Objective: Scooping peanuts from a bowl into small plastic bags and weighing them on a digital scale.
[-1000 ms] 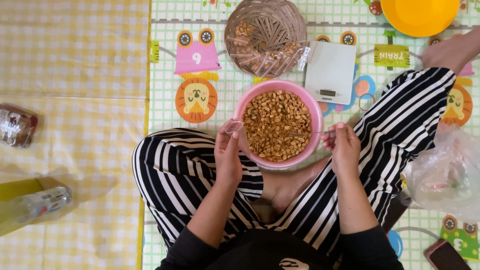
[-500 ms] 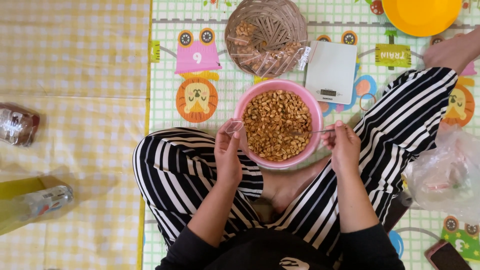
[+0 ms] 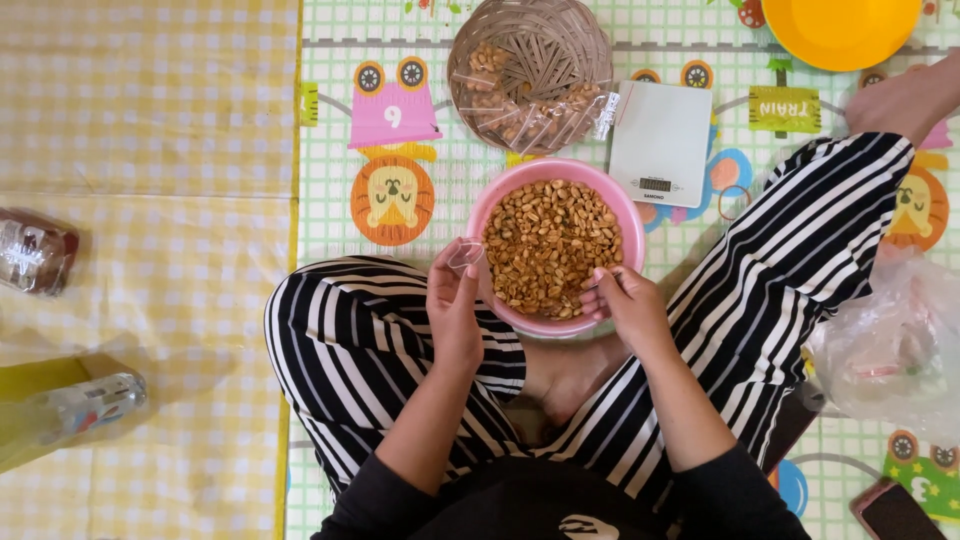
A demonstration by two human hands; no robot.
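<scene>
Holding a small clear bag [image 3: 466,254] pinched in the left hand [image 3: 452,300], the person sits on a play mat [image 3: 400,80] with a pink bowl [image 3: 478,216] of peanuts [image 3: 550,245] between striped knees. The right hand [image 3: 628,305] is closed at the bowl's near rim, seemingly on a spoon, though the handle is hard to make out. The hands sit apart, one at each side of the bowl. Doing this well means keeping the bag's mouth spread over the bowl, so stray nuts drop back in, and tipping in small, level scoops. Beyond the bowl lie a white scale [image 3: 660,140] and a wicker basket [image 3: 530,40] of filled bags.
</scene>
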